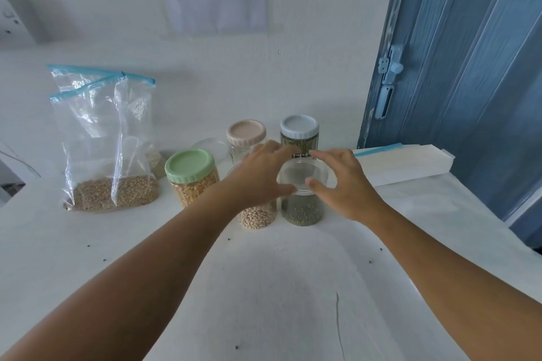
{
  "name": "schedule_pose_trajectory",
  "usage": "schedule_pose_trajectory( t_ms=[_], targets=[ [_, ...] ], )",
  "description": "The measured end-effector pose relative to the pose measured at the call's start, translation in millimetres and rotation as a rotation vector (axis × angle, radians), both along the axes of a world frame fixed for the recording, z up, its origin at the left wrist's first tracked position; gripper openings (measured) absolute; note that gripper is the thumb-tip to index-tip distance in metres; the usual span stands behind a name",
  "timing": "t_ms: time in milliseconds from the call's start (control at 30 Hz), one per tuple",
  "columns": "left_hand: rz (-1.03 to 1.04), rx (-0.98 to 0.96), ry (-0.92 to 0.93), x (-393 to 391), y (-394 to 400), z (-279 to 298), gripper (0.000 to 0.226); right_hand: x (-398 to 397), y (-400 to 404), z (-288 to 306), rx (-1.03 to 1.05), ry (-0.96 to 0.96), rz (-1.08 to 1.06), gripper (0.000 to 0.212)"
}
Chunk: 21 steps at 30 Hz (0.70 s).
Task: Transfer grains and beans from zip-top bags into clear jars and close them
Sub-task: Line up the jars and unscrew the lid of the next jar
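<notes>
Both hands met over a round clear plastic lid point(303, 174): the left hand point(261, 176) and the right hand point(344, 182) pinched its rim with curled fingers, seating it on a clear cylindrical jar of green beans point(302, 209) near the white bench's point(264, 287) far edge, beside a ribbed green-lidded corn jar point(192, 177).

A white table point(278, 287) stood against a white wall point(308, 53). A blue panelled door point(469, 67) with a pale blue latch point(388, 67) rose at the table's far right corner. A flat white box point(410, 163) lay on the table just beside the door, and small dark specks point(381, 249) dotted the tabletop.
</notes>
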<state>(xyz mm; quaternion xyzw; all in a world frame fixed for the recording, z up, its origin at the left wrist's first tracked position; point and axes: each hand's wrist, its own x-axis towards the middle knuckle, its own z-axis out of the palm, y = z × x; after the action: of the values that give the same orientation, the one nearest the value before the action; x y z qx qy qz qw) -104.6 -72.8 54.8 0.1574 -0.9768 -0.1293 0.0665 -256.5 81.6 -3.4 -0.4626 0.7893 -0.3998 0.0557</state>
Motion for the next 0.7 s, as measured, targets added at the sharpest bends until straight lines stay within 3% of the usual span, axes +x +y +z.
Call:
schedule_pose_trajectory(
  t_ms=[167, 300, 433, 700],
  targets=[
    [0.181, -0.060, 0.155, 20.4, -46.7, 29.9, 0.063, 24.5, -36.5, 24.8, -0.063, 0.009, 0.036, 0.051],
    [0.317, -0.012, 0.064, 12.0, -91.4, 38.2, 0.079, 38.1, -73.8, 41.4, 0.013, 0.006, 0.063, 0.055],
    [0.278, 0.141, -0.075, -5.3, -120.5, 39.1, 0.102, 42.9, -103.9, 47.9, 0.055, -0.061, 0.049, 0.066],
    [0.199, 0.264, -0.092, -27.1, -144.9, 30.4, 0.105, 39.5, -127.6, 42.1, 0.086, -0.096, -0.010, 0.078]
  ],
)
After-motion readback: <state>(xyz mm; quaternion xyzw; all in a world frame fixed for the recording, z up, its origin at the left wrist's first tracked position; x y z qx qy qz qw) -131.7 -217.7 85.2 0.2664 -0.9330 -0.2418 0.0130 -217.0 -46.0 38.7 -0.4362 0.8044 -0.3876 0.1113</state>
